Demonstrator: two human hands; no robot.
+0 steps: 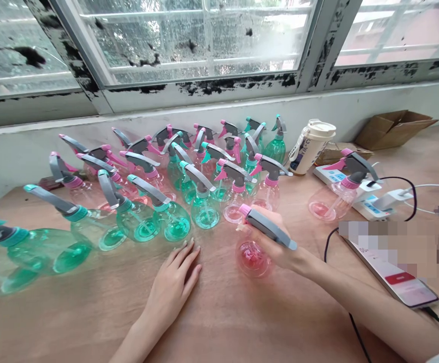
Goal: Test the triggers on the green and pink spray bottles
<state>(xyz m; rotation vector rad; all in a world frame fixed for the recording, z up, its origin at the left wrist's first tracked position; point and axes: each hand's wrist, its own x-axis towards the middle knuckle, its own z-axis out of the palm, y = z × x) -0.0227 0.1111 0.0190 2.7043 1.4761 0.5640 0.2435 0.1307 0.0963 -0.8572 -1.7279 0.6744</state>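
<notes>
My right hand (274,227) is wrapped round the neck of a pink spray bottle (255,259), which stands on the table in front of the others. Its grey handle points towards me, and the hand hides its collar. My left hand (177,272) lies flat on the tabletop, fingers stretched and holding nothing. Just beyond those fingertips stands a green spray bottle (174,224). Several more green and pink spray bottles crowd behind, among them a pink one (238,199) beyond my right hand. Another pink spray bottle (331,196) stands apart on the right.
On the right are a white power strip (371,199) with cables and a phone (397,272), partly pixelated. A lidded cup (312,146) and an open cardboard box (393,128) stand near the wall. Windows with flaking frames run along the back.
</notes>
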